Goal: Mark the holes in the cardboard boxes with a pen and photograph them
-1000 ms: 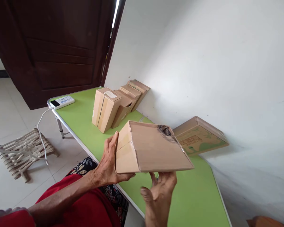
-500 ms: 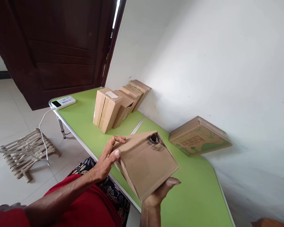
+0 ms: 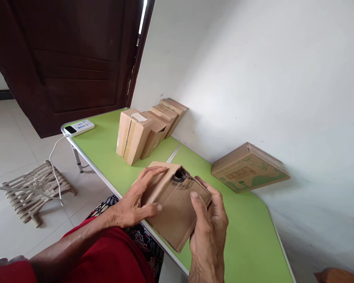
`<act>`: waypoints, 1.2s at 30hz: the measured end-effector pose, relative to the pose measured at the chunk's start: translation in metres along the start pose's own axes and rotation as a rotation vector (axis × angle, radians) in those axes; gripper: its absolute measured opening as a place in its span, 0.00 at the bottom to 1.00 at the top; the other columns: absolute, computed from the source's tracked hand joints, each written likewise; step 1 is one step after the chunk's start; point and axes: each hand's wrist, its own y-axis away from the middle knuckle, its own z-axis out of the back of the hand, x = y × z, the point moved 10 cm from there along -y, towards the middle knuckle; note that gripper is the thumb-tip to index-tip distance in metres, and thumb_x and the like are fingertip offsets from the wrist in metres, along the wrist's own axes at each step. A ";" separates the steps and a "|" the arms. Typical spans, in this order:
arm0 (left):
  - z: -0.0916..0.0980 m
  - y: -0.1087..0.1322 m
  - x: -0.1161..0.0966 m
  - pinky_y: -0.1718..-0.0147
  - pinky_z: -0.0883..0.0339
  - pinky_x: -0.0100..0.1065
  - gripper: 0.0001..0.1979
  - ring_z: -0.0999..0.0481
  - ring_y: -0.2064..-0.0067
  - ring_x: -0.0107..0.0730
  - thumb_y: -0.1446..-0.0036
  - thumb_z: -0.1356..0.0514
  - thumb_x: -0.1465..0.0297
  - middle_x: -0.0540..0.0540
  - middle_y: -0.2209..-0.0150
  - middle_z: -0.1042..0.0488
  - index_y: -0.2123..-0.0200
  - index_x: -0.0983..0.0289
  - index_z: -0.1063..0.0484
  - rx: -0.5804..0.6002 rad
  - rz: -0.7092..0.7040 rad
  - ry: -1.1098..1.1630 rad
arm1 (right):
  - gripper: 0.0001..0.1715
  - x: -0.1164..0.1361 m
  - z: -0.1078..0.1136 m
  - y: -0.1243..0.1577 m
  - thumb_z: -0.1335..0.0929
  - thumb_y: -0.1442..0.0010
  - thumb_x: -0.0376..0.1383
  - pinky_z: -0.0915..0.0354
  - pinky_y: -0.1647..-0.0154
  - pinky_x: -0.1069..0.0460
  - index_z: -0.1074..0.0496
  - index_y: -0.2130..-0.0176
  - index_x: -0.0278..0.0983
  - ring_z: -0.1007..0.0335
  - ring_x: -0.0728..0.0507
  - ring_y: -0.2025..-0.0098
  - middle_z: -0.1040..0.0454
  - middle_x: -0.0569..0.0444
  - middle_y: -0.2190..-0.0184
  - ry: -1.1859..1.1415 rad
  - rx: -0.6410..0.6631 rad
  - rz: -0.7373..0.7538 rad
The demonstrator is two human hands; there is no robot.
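Observation:
A brown cardboard box is held tilted between my two hands over the near edge of the green table. A dark, ragged hole with blackened edges shows near its upper corner. My left hand grips the box's left side, fingers along the upper face and thumb on the face with the hole. On the right side, my right hand clasps the box with its thumb on the same face and its fingers behind the far edge. The box's underside is hidden.
Several cardboard boxes stand in a row at the table's back left. Another box with green print leans by the wall. A white device with a cable lies at the left end, above a woven stool.
My right hand has moved from beneath the box to its right side. The box has turned and come slightly left, and my left thumb now lies across its face.

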 end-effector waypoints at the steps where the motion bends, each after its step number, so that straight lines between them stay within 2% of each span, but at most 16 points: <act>1: -0.001 -0.004 -0.004 0.27 0.52 0.55 0.35 0.44 0.27 0.52 0.37 0.38 0.64 0.57 0.29 0.40 0.28 0.51 0.42 -0.013 0.012 -0.002 | 0.39 0.004 0.000 0.000 0.23 0.48 0.59 0.30 0.46 0.39 0.25 0.45 0.42 0.26 0.31 0.43 0.23 0.45 0.43 0.082 -0.023 -0.010; 6: -0.003 -0.014 -0.012 0.31 0.42 0.52 0.29 0.35 0.32 0.48 0.36 0.40 0.68 0.55 0.34 0.34 0.33 0.52 0.36 -0.066 0.121 -0.013 | 0.43 0.017 0.005 0.000 0.25 0.57 0.67 0.29 0.57 0.40 0.25 0.54 0.40 0.23 0.31 0.54 0.19 0.45 0.56 0.390 -0.113 -0.080; 10: 0.000 -0.017 -0.006 0.40 0.32 0.51 0.20 0.29 0.39 0.48 0.32 0.40 0.63 0.56 0.38 0.30 0.38 0.53 0.32 -0.079 0.214 -0.054 | 0.38 0.034 0.004 0.001 0.27 0.58 0.67 0.31 0.56 0.41 0.26 0.61 0.41 0.25 0.31 0.56 0.20 0.45 0.60 0.493 -0.131 -0.029; 14: 0.009 -0.027 -0.008 0.40 0.33 0.50 0.16 0.27 0.43 0.46 0.32 0.38 0.60 0.57 0.45 0.27 0.44 0.56 0.29 -0.147 0.165 -0.152 | 0.33 0.044 -0.005 0.005 0.28 0.58 0.63 0.32 0.57 0.41 0.28 0.62 0.43 0.26 0.32 0.59 0.21 0.46 0.61 0.558 -0.094 0.007; 19: 0.005 -0.034 -0.026 0.43 0.32 0.47 0.14 0.25 0.45 0.44 0.35 0.42 0.73 0.58 0.49 0.25 0.48 0.59 0.25 -0.180 0.021 -0.277 | 0.25 0.054 -0.016 0.011 0.30 0.54 0.57 0.32 0.58 0.43 0.31 0.64 0.44 0.27 0.34 0.62 0.22 0.48 0.65 0.590 -0.093 0.090; 22: 0.007 -0.028 -0.030 0.44 0.31 0.46 0.15 0.24 0.46 0.43 0.37 0.42 0.75 0.58 0.49 0.24 0.48 0.60 0.25 -0.231 0.001 -0.313 | 0.21 0.055 -0.022 0.012 0.30 0.50 0.54 0.32 0.59 0.43 0.31 0.63 0.43 0.26 0.35 0.63 0.22 0.49 0.65 0.587 -0.062 0.143; 28: 0.022 -0.017 -0.022 0.43 0.30 0.46 0.13 0.23 0.46 0.43 0.32 0.41 0.68 0.57 0.47 0.23 0.47 0.58 0.24 -0.261 0.023 -0.307 | 0.18 0.056 -0.041 0.015 0.29 0.44 0.51 0.32 0.57 0.43 0.33 0.63 0.43 0.26 0.35 0.62 0.23 0.50 0.65 0.549 -0.009 0.266; 31: 0.034 -0.016 -0.014 0.42 0.30 0.48 0.12 0.23 0.47 0.44 0.31 0.42 0.64 0.56 0.49 0.22 0.48 0.58 0.24 -0.309 0.070 -0.292 | 0.20 0.059 -0.053 0.013 0.29 0.41 0.54 0.33 0.55 0.43 0.33 0.61 0.42 0.27 0.35 0.59 0.24 0.49 0.63 0.557 0.005 0.336; 33: 0.040 -0.016 -0.011 0.42 0.31 0.48 0.12 0.23 0.48 0.43 0.31 0.43 0.63 0.56 0.51 0.21 0.49 0.59 0.24 -0.343 0.095 -0.286 | 0.22 0.060 -0.060 0.009 0.29 0.39 0.55 0.33 0.55 0.43 0.34 0.60 0.42 0.27 0.35 0.58 0.24 0.49 0.62 0.577 0.026 0.361; 36: 0.041 -0.019 -0.009 0.41 0.31 0.48 0.12 0.22 0.49 0.43 0.33 0.43 0.65 0.55 0.53 0.21 0.50 0.59 0.24 -0.360 0.132 -0.265 | 0.18 0.060 -0.067 0.004 0.29 0.39 0.50 0.33 0.54 0.43 0.35 0.60 0.42 0.28 0.36 0.57 0.24 0.50 0.61 0.626 0.053 0.364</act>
